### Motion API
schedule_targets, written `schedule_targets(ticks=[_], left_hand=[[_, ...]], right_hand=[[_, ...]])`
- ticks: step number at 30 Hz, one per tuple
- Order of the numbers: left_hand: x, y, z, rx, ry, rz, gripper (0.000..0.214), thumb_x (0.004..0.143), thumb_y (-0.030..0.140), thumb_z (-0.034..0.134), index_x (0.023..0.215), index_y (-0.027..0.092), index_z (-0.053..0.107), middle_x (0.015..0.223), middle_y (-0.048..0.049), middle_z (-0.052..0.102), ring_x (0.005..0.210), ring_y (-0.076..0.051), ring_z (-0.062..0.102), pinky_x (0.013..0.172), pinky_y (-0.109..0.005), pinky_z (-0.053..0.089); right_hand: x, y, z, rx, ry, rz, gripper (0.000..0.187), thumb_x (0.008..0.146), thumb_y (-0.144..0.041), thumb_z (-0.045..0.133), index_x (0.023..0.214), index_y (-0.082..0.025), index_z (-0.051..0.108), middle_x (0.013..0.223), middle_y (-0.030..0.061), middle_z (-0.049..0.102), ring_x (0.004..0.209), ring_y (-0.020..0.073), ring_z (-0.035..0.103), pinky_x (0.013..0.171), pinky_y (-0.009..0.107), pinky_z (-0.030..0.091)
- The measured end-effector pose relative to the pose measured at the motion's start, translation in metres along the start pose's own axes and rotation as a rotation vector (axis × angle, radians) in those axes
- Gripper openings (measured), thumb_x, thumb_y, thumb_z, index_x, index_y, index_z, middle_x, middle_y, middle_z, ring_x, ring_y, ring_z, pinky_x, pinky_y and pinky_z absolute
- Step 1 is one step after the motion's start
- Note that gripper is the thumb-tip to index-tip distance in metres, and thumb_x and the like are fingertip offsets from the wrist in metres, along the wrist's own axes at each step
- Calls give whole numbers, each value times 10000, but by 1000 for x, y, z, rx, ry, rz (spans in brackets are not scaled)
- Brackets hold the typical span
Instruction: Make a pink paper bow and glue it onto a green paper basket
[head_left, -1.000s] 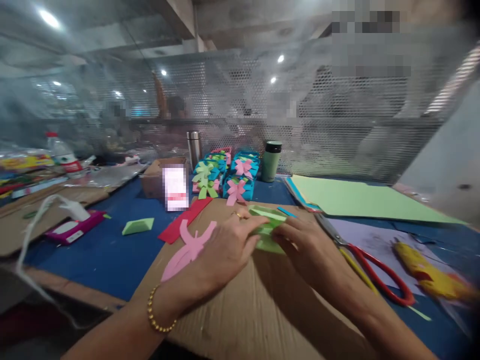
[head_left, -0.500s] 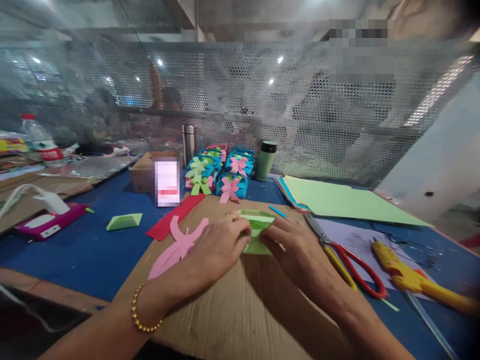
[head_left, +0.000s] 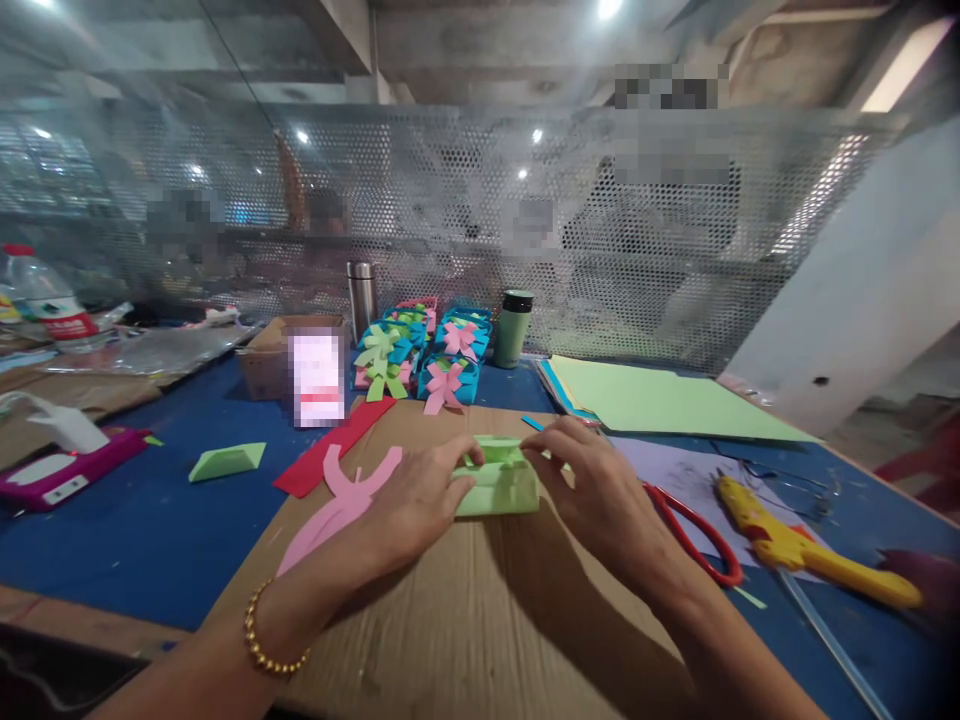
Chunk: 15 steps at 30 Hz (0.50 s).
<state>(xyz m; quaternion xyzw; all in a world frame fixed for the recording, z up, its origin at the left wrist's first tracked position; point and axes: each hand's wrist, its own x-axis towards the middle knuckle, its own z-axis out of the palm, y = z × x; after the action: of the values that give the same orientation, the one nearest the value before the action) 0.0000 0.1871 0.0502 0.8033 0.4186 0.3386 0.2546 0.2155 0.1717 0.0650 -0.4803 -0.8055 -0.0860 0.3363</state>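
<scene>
A small light green foam box (head_left: 499,482) stands on a brown cardboard sheet (head_left: 480,610) in front of me. My left hand (head_left: 415,495) grips its left end, fingers curled round it. My right hand (head_left: 600,487) pinches its upper right edge with thumb and fingers. A gold bead bracelet (head_left: 264,650) is on my left wrist. Just left of my left hand lies a pink foam cut-out (head_left: 334,500), and beside that a red foam strip (head_left: 335,446).
Finished blue boxes with pink and green flowers (head_left: 431,352) stand at the back, between a steel flask (head_left: 361,287) and a green cup (head_left: 513,326). Red-handled scissors (head_left: 694,530) and a yellow glue gun (head_left: 795,540) lie right. Green sheets (head_left: 660,400) are behind them; a green wedge (head_left: 225,461) lies left.
The view has tipped up and shifted. The green box now stands more upright between my hands, its front face showing, and my right hand has risen to its top edge.
</scene>
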Motion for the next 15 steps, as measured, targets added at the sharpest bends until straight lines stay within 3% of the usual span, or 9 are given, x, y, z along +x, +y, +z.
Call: schedule_targets(ticks=[5, 11, 15], left_hand=[[-3, 5, 0, -6, 4, -36, 224, 903, 233, 544, 1093, 233, 663, 1043, -90, 712, 922, -286, 593, 803, -361, 386], [-3, 12, -1, 25, -88, -3, 171, 925, 223, 503, 959, 219, 671, 955, -73, 719, 875, -266, 628, 829, -372, 421], [-1, 14, -3, 137, -113, 29, 194, 919, 188, 512, 1034, 219, 666, 999, -73, 729, 885, -268, 640, 861, -412, 437]], right_hand=[[5, 10, -8, -12, 93, 61, 177, 963, -168, 547, 908, -173, 716, 858, 80, 654, 764, 215, 612, 692, 355, 475], [6, 13, -5, 57, 15, 41, 173, 964, -156, 573, 969, -185, 743, 969, 96, 729, 908, 232, 660, 821, 390, 510], [6, 14, -2, 89, -73, 43, 131, 932, -174, 647, 942, -205, 773, 938, 72, 742, 900, 228, 670, 829, 382, 513]])
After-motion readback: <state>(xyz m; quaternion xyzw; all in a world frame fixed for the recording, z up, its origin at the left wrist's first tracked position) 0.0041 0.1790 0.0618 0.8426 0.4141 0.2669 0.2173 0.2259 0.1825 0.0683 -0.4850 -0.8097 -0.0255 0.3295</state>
